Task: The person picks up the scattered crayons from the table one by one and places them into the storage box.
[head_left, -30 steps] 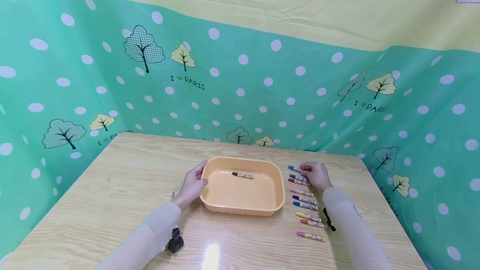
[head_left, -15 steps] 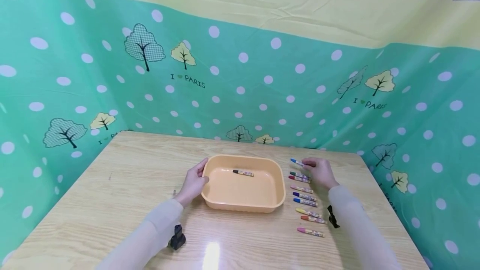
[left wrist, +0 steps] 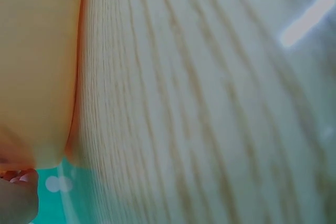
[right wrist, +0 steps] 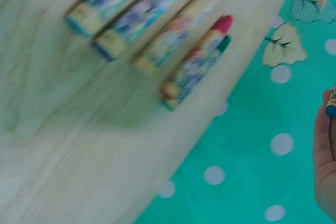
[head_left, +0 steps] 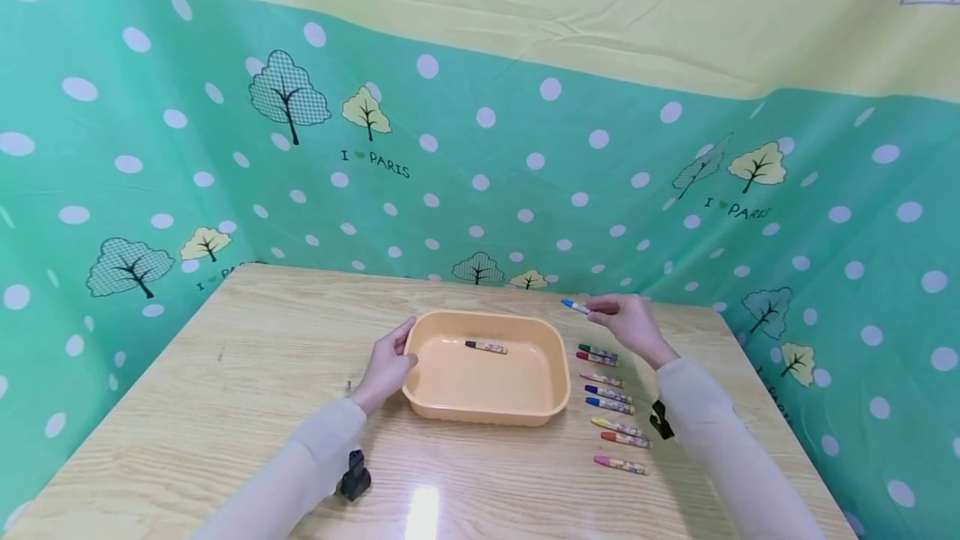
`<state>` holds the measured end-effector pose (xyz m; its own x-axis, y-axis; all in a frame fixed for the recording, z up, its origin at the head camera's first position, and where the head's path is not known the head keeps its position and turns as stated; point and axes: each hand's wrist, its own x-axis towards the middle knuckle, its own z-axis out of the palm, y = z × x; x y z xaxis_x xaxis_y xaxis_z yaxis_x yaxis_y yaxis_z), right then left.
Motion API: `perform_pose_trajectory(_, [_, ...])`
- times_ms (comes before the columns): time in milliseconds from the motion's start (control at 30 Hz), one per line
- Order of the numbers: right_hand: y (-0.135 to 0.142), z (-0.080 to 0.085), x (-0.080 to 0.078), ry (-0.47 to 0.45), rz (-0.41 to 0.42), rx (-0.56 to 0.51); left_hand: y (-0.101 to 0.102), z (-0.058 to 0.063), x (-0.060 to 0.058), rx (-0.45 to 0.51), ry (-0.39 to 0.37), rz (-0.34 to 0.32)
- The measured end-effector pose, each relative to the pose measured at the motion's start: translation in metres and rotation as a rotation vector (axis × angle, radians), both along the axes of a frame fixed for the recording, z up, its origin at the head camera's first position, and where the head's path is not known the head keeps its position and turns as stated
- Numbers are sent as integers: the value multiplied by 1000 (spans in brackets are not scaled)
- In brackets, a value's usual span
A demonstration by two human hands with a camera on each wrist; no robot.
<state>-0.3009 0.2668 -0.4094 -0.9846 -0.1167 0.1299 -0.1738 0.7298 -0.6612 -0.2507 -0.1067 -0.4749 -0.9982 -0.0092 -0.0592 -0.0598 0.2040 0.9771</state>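
Note:
My right hand [head_left: 632, 323] pinches a blue-tipped crayon [head_left: 576, 307] above the table, behind the right rear corner of a peach plastic tray [head_left: 487, 417]. In the right wrist view, the crayon's end [right wrist: 331, 109] shows between the fingers at the right edge. My left hand [head_left: 386, 367] grips the tray's left rim, thumb over the edge. A black-tipped crayon [head_left: 487, 347] lies inside the tray towards the back. Right of the tray, several crayons lie in a column, from the green one [head_left: 598, 352] and red one [head_left: 597, 359] to the pink one [head_left: 620, 465] in front.
The wooden table [head_left: 262, 373] reaches back to a green and yellow curtain [head_left: 420, 215] with trees and dots. A dark camera mount [head_left: 355, 476] sits at the left sleeve, another [head_left: 662, 420] at the right.
My right hand has lifted the blue-tipped crayon from the back end of the column and moved it back and to the left. The left hand stays on the tray.

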Motion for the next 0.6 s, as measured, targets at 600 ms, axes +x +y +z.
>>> perform_pose_trajectory(600, [-61,-1,7,-48,144,-126,0,0,0,-4,8,2])
